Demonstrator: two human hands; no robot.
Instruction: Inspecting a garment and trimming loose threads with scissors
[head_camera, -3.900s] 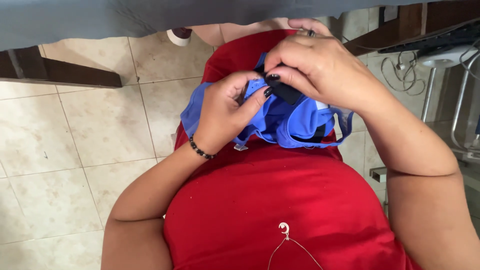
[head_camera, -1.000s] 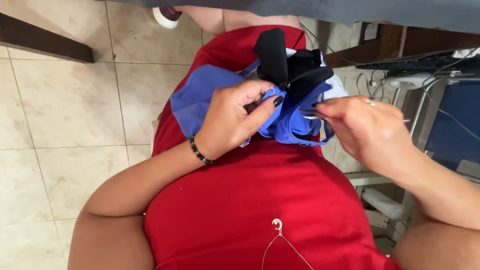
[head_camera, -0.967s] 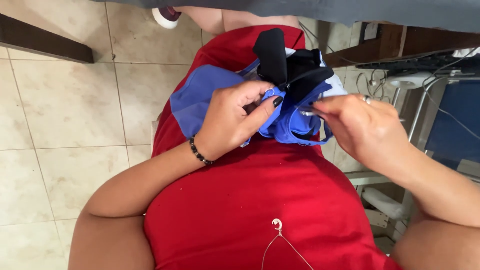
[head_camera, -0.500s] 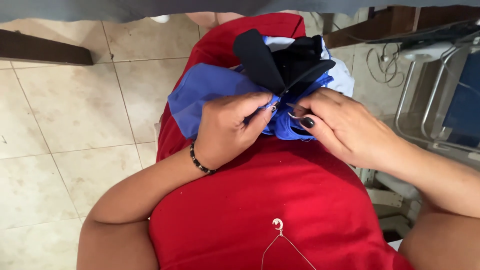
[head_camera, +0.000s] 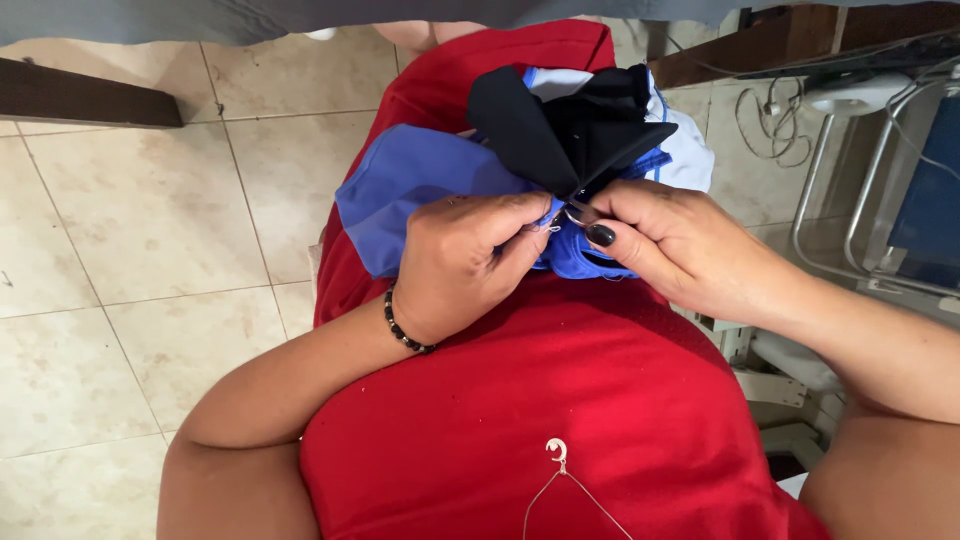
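Seen from the head camera, the left hand (head_camera: 465, 262) is curled shut, its fingers pinching a fold of the blue cloth (head_camera: 420, 185) that lies bunched on the lap over the red dress (head_camera: 560, 400). The right hand (head_camera: 680, 250) meets it fingertip to fingertip, thumb and forefinger closed on something small and metallic (head_camera: 572, 212) at the cloth's edge; what it is cannot be told. A black piece (head_camera: 560, 130) of the same bundle stands up just above both hands, with a white part (head_camera: 690, 155) beside it on the right. A dark bead bracelet (head_camera: 405, 325) circles the left wrist. A thin necklace with a small pendant (head_camera: 556, 452) hangs over the dress. Beige tiles (head_camera: 130, 230) cover the floor on the left; a white metal frame (head_camera: 850, 210) stands on the right.
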